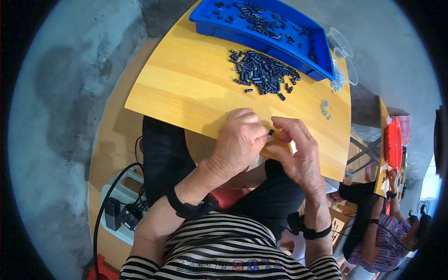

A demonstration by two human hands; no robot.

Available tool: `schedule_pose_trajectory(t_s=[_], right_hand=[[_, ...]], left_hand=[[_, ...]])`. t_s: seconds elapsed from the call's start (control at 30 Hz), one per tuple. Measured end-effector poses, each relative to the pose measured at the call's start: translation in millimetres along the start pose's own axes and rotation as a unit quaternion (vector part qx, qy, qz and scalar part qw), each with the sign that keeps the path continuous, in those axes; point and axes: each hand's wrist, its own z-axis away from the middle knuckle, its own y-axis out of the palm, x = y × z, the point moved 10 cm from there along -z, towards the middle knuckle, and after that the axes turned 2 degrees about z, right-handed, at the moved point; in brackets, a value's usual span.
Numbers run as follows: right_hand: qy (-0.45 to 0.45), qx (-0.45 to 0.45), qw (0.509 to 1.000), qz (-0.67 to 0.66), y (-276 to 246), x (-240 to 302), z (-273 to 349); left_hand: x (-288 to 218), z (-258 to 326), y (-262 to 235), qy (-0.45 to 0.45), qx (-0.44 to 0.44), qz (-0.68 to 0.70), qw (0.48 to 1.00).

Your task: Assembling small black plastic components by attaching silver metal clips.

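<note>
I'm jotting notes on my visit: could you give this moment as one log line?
left hand: pinches black part | right hand: beside it, partly open | on table: black pile, blue tray, clear bits

Printed lettering (238, 265) across front of person's b/w striped shirt (214, 235), nr btm of view: thin dk chars left, bolder purple/reddish ones right

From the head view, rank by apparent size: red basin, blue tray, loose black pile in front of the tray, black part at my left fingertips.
1. Blue tray
2. Black pile
3. Red basin, though farther away, so true rank unsure
4. Black part
</note>
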Motion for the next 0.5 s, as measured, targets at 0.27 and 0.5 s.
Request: schedule_pose_trajectory(t_s=[0.27, 0.5], right_hand=[[-0.189, 0.012, 0.956, 0.226, 7.0, 39.2, 1.6], [-0.251, 0.045, 0.916, 0.310, 17.9, 43.4, 8.2]], left_hand=[[-13.7, -1.2, -5.6, -0.032, 0.040, 0.057, 0.997], [-23.4, -2.0, -4.9, -0.024, 0.057, -0.017, 0.998]])
